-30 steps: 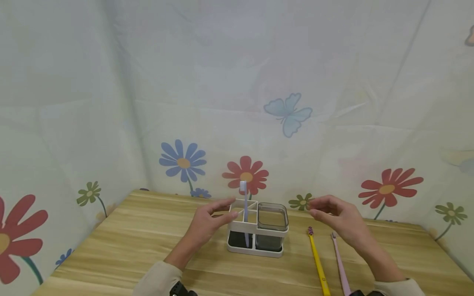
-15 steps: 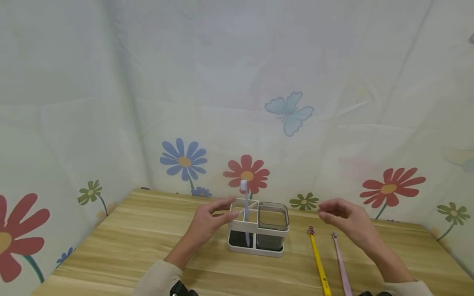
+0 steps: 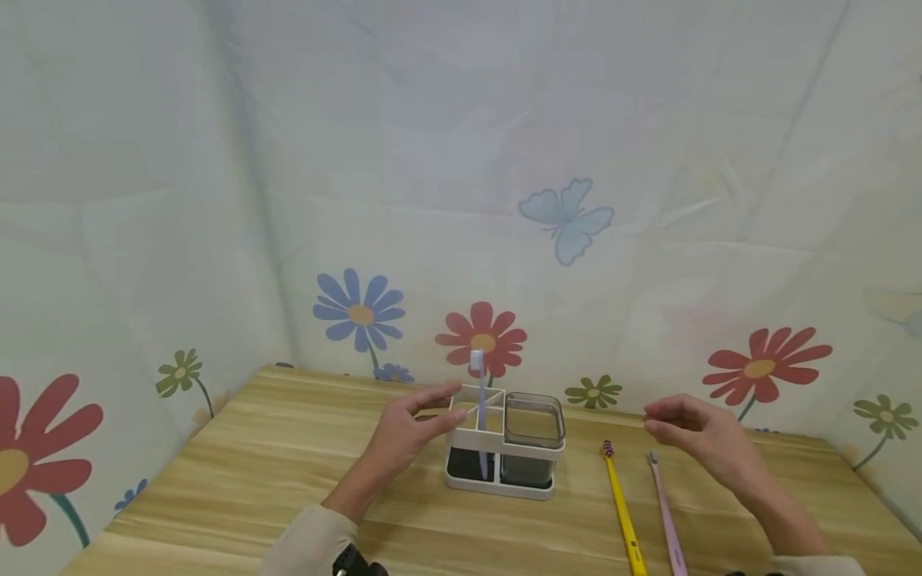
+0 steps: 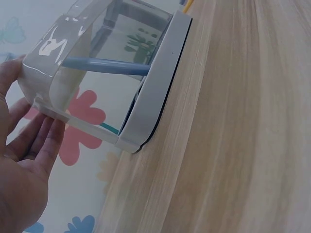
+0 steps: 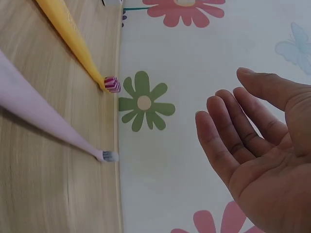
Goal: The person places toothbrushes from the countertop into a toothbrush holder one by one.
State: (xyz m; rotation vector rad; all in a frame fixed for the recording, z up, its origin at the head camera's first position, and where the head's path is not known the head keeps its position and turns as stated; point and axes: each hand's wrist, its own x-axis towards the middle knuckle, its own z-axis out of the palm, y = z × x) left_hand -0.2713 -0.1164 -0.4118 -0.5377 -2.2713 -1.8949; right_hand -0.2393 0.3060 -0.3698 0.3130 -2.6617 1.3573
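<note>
A white toothbrush holder (image 3: 529, 490) with a divided section and a clear grey cup (image 3: 535, 420) stands on the wooden table. My left hand (image 3: 406, 428) grips its upper frame at the left side, thumb at the front corner and fingers toward the back; the left wrist view shows fingertips on the frame. A blue-purple toothbrush (image 3: 482, 400) stands upright in a divided slot, white bristles up. My right hand (image 3: 709, 436) hovers at the right with relaxed, slightly bent fingers and nothing in them. Below it lie a yellow toothbrush (image 3: 621, 512) and a pink toothbrush (image 3: 667, 520).
The wooden table (image 3: 288, 448) reaches back to a pale fabric curtain (image 3: 403, 160) printed with flowers and a butterfly. The two loose toothbrushes lie side by side right of the holder, bristles toward the back edge.
My right hand has drawn away to the right from the holder, over and past the loose toothbrushes. The left hand and the holder keep their places; the view has shifted slightly.
</note>
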